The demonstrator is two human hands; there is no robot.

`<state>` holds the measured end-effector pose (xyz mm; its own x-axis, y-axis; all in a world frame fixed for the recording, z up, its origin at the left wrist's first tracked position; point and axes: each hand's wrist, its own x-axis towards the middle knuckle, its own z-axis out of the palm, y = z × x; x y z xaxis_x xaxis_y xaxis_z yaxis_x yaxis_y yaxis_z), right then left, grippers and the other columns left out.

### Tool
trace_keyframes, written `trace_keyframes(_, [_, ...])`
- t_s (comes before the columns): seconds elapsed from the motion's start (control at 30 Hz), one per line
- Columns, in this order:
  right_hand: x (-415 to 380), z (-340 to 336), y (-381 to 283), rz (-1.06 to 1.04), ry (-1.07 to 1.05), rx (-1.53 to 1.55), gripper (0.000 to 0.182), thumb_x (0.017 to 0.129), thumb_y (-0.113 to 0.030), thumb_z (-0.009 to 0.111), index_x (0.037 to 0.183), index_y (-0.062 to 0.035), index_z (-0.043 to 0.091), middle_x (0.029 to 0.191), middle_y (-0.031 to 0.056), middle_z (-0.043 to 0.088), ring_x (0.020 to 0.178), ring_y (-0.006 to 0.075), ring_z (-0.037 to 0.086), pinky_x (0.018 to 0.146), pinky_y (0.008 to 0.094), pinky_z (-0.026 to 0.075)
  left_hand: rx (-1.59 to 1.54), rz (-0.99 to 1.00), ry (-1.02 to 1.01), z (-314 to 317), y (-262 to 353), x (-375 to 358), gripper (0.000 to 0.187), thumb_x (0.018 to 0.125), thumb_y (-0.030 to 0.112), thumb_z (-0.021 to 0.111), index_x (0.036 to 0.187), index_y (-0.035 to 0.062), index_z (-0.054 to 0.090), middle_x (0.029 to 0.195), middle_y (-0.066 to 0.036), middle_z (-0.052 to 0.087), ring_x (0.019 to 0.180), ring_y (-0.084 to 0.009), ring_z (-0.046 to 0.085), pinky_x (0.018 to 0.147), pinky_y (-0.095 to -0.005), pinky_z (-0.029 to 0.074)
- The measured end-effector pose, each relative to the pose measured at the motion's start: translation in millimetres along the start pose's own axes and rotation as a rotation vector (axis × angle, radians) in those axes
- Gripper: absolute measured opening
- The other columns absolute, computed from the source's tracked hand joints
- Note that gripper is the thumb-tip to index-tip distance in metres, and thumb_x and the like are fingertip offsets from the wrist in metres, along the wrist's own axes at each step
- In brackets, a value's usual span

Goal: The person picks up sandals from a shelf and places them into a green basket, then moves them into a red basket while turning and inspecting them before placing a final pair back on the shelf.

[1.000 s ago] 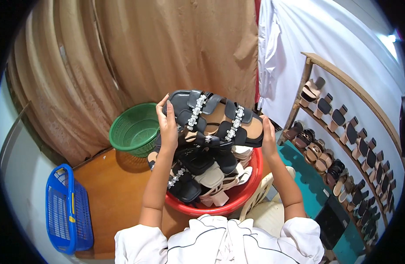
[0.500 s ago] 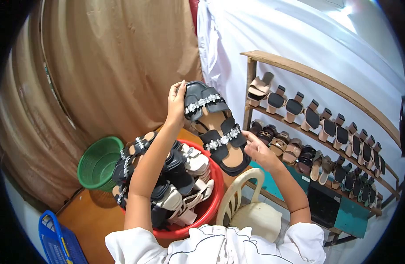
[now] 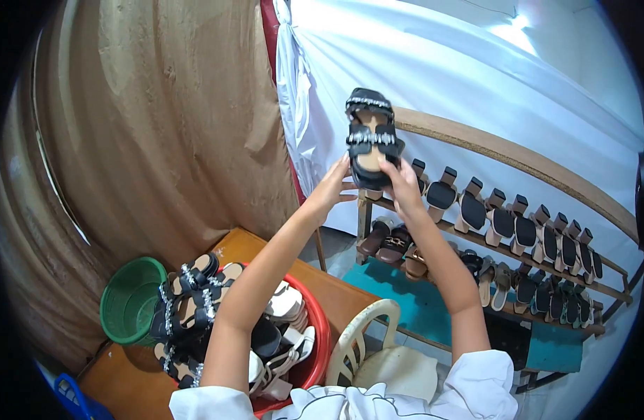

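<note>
A pair of black sandals [image 3: 371, 150] with silvery jewelled straps and tan insoles is raised in front of me, one overlapping the other. My right hand [image 3: 406, 186] grips the lower end of the pair, thumb on the insole. At their lower left edge is my left hand [image 3: 327, 190], a fingertip right at the sole and its other fingers spread apart underneath. The raised pair overlaps the left end of the wooden shoe rack [image 3: 476, 136] in this view. Below my left forearm, more black jewelled sandals [image 3: 189, 308] are heaped on the red basin [image 3: 322, 336].
Block-heeled shoes [image 3: 500, 222] line the rack's upper shelf, with more footwear below. A cream plastic chair [image 3: 395, 371] stands beside the basin. Left of it are a green basket [image 3: 129, 301] and a blue basket [image 3: 73, 400]. Brown cloth [image 3: 168, 126] hangs at the left.
The sandals have moved up and right, towards the rack, and now overlap each other. My right hand has closed on their lower end; my left hand has moved from the upper end to the lower left edge.
</note>
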<state>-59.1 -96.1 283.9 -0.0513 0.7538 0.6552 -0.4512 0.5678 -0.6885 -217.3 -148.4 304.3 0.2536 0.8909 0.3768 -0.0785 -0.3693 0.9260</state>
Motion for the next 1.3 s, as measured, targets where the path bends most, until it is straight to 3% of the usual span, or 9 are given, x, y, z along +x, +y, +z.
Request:
trace_keyframes(0.2, [144, -21, 51, -0.171, 0.288, -0.120, 0.028, 0.076, -0.018, 0.063, 0.093, 0.0009, 0.054, 0.086, 0.0079, 0.059, 0.075, 0.0154, 0.060, 0.060, 0.0269, 0.052, 0.070, 0.004, 0.049, -38, -3, 9, 0.068, 0.086, 0.050, 0.034, 0.134, 0.0047, 0.020, 0.129, -0.014, 0.037, 0.109, -0.0243, 0.045, 0.091, -0.0385, 0.036])
trace_keyframes(0.33, [170, 3, 31, -0.060, 0.382, -0.065, 0.030, 0.074, -0.019, 0.066, 0.089, 0.0058, 0.057, 0.087, 0.0111, 0.059, 0.074, 0.0200, 0.061, 0.063, 0.0297, 0.056, 0.163, -0.012, 0.157, -69, 3, 2, 0.068, 0.085, 0.051, 0.037, 0.133, 0.0057, 0.023, 0.128, -0.013, 0.039, 0.105, -0.0232, 0.047, 0.091, -0.0395, 0.033])
trace_keyframes(0.53, [215, 12, 30, -0.002, 0.530, -0.113, 0.039, 0.071, -0.014, 0.067, 0.095, 0.0107, 0.051, 0.093, 0.0170, 0.056, 0.080, 0.0237, 0.060, 0.061, 0.0337, 0.057, 0.176, -0.046, 0.241, -99, 10, -6, 0.064, 0.085, 0.048, 0.041, 0.132, 0.0075, 0.026, 0.124, -0.010, 0.042, 0.103, -0.0211, 0.049, 0.088, -0.0363, 0.036])
trace_keyframes(0.93, [256, -3, 68, 0.060, 0.476, -0.164, 0.042, 0.075, -0.010, 0.064, 0.103, 0.0132, 0.043, 0.104, 0.0225, 0.049, 0.085, 0.0299, 0.058, 0.063, 0.0408, 0.057, 0.240, 0.014, 0.281, -118, 12, -18, 0.060, 0.088, 0.043, 0.038, 0.133, 0.0065, 0.024, 0.126, -0.010, 0.040, 0.101, -0.0206, 0.051, 0.089, -0.0339, 0.036])
trace_keyframes(1.07, [259, -9, 64, 0.144, 0.486, -0.339, 0.041, 0.075, -0.019, 0.065, 0.099, 0.0097, 0.047, 0.094, 0.0193, 0.055, 0.075, 0.0263, 0.061, 0.055, 0.0343, 0.058, 0.214, 0.005, 0.239, -119, 6, -18, 0.064, 0.087, 0.045, 0.038, 0.133, 0.0034, 0.021, 0.129, -0.013, 0.037, 0.102, -0.0206, 0.051, 0.091, -0.0344, 0.035])
trace_keyframes(1.1, [259, -9, 62, 0.174, 0.520, -0.458, 0.040, 0.074, -0.029, 0.066, 0.087, 0.0069, 0.053, 0.075, 0.0136, 0.059, 0.055, 0.0191, 0.059, 0.043, 0.0266, 0.053, 0.196, -0.008, 0.238, -118, 7, -19, 0.062, 0.087, 0.043, 0.038, 0.133, 0.0048, 0.022, 0.128, -0.011, 0.039, 0.102, -0.0204, 0.051, 0.090, -0.0341, 0.035])
trace_keyframes(1.2, [246, -13, 49, 0.183, 0.452, -0.642, 0.043, 0.070, -0.038, 0.068, 0.071, 0.0034, 0.055, 0.057, 0.0070, 0.055, 0.038, 0.0126, 0.050, 0.034, 0.0221, 0.044, 0.188, -0.008, 0.227, -117, 5, -19, 0.060, 0.088, 0.042, 0.038, 0.133, 0.0058, 0.023, 0.127, -0.011, 0.039, 0.102, -0.0200, 0.052, 0.090, -0.0339, 0.035])
trace_keyframes(1.23, [238, -8, 41, 0.202, 0.450, -0.707, 0.048, 0.068, -0.046, 0.068, 0.062, -0.0003, 0.053, 0.047, 0.0040, 0.050, 0.034, 0.0094, 0.044, 0.031, 0.0207, 0.036, 0.192, -0.003, 0.225, -117, 4, -20, 0.060, 0.088, 0.042, 0.038, 0.133, 0.0056, 0.023, 0.127, -0.011, 0.039, 0.102, -0.0200, 0.052, 0.090, -0.0340, 0.035])
trace_keyframes(1.3, [239, -12, 40, 0.224, 0.414, -0.777, 0.050, 0.067, -0.048, 0.067, 0.061, -0.0007, 0.053, 0.047, 0.0045, 0.049, 0.034, 0.0095, 0.044, 0.030, 0.0211, 0.035, 0.263, 0.028, 0.229, -110, 6, -25, 0.061, 0.088, 0.043, 0.038, 0.133, 0.0051, 0.022, 0.128, -0.012, 0.038, 0.102, -0.0202, 0.052, 0.091, -0.0343, 0.035])
